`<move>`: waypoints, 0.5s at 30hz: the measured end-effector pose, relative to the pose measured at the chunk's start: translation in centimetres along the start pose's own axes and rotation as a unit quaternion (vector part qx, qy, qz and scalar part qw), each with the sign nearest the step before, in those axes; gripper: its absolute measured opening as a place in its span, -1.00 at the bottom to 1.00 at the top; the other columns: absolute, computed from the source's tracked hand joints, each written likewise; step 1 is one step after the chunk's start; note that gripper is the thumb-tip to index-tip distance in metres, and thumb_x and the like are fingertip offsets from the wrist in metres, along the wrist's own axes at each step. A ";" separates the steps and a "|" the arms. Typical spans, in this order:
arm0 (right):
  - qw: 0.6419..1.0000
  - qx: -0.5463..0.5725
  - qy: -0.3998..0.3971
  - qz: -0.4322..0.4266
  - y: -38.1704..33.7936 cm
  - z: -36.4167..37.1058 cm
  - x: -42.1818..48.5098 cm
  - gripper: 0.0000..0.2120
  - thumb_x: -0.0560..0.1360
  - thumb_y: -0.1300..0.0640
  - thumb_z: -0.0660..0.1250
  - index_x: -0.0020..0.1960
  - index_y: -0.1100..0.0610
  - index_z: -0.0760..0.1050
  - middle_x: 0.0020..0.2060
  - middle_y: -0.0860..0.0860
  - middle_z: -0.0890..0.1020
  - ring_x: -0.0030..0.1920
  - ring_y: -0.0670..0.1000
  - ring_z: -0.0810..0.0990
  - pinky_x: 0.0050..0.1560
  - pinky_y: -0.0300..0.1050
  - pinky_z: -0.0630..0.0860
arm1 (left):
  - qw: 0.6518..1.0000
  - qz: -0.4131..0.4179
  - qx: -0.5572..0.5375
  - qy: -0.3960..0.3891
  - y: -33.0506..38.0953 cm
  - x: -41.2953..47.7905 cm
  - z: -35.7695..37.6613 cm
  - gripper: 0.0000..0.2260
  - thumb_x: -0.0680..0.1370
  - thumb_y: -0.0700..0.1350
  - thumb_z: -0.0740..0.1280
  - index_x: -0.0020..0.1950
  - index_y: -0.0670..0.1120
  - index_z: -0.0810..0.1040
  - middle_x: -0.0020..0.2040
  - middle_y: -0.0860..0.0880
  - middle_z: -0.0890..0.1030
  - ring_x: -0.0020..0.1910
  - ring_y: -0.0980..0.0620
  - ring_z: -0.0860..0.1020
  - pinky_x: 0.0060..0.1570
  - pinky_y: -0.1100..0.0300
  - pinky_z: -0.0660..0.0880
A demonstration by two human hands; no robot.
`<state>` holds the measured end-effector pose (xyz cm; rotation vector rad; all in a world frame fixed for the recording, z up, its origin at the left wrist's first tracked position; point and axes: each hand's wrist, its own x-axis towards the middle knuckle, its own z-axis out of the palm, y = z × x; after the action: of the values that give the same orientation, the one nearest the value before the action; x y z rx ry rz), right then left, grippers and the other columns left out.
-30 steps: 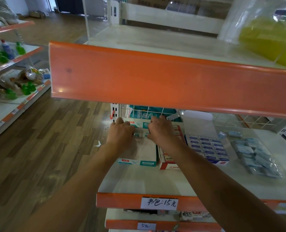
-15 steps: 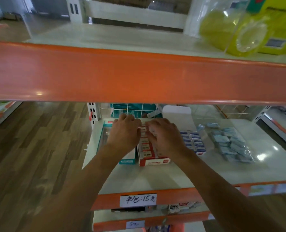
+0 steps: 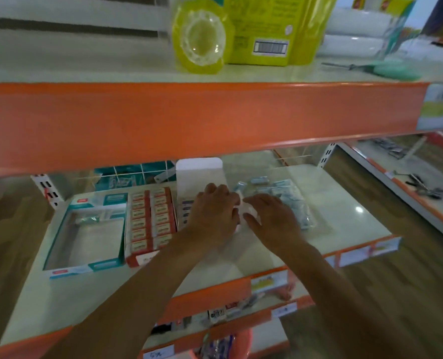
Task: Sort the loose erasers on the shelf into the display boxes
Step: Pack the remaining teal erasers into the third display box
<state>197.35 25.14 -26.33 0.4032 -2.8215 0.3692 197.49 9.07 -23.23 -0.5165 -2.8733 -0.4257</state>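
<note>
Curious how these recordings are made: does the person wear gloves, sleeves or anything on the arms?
No. The left hand and right hand are bare, without gloves, and both forearms are bare to the picture's edge: no sleeve, watch or bracelet shows. Rings are too blurred to tell.

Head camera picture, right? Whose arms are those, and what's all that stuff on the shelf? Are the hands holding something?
Yes. A person wears the camera on their head, so you see their own two arms reaching out. There is no robot. On the cream shelf with the orange edge stand three display boxes: a teal-and-white cardboard box, almost empty; a red-and-white cardboard box packed with erasers; and a white cardboard box, mostly hidden by the hands. To the right lies a heap of loose pale-blue wrapped erasers. The left-hand grip and the right-hand grip meet beside that heap. Something small and pale shows between them, but it is too blurred to tell who holds it.
</note>
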 end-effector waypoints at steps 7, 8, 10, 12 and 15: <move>0.999 -0.033 0.014 0.031 6.0 -1.4 -1.5 -0.68 0.43 0.01 0.39 0.16 0.04 0.56 0.09 0.02 0.62 0.10 0.11 0.58 -0.03 0.02 0.52 | 0.999 0.030 0.024 -0.017 5.0 3.2 2.6 -0.74 0.59 -0.03 0.15 0.20 -0.04 0.52 0.17 -0.06 0.50 0.21 -0.07 0.37 0.14 0.04 0.37; 0.999 -0.033 0.015 0.036 6.8 -1.5 -1.7 -0.68 0.43 0.01 0.41 0.16 0.04 0.56 0.10 0.01 0.62 0.11 0.11 0.58 -0.02 0.01 0.52 | 0.999 0.034 0.033 -0.019 5.4 3.6 3.0 -0.74 0.60 -0.03 0.15 0.21 -0.04 0.51 0.17 -0.06 0.50 0.22 -0.07 0.37 0.14 0.04 0.37; 0.999 -0.031 0.014 0.041 8.4 -1.6 -2.0 -0.67 0.43 0.02 0.42 0.17 0.05 0.57 0.11 0.01 0.62 0.13 0.10 0.58 -0.01 0.02 0.53 | 0.998 0.040 0.045 -0.020 6.1 4.4 3.9 -0.73 0.60 -0.03 0.15 0.23 -0.05 0.50 0.18 -0.07 0.50 0.21 -0.08 0.37 0.14 0.05 0.37; 0.999 -0.029 0.012 0.040 9.6 -1.4 -2.1 -0.68 0.44 0.01 0.39 0.16 0.05 0.57 0.10 0.01 0.63 0.11 0.09 0.59 -0.02 0.00 0.54 | 0.997 0.045 0.057 -0.018 6.5 5.1 4.7 -0.72 0.60 -0.02 0.15 0.25 -0.05 0.49 0.19 -0.07 0.50 0.21 -0.08 0.38 0.15 0.05 0.36; 0.999 -0.024 0.009 0.033 10.7 -1.0 -2.0 -0.70 0.44 -0.04 0.26 0.08 0.07 0.59 0.04 0.01 0.64 0.04 0.10 0.60 -0.12 -0.03 0.56 | 0.995 0.053 0.076 -0.025 6.8 6.0 5.7 -0.69 0.59 -0.04 0.17 0.30 -0.05 0.46 0.24 -0.07 0.48 0.25 -0.09 0.37 0.19 0.04 0.34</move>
<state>196.20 35.88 -28.26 0.2949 -2.8250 0.3155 193.66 18.88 -25.52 -0.6576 -2.8779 -0.1778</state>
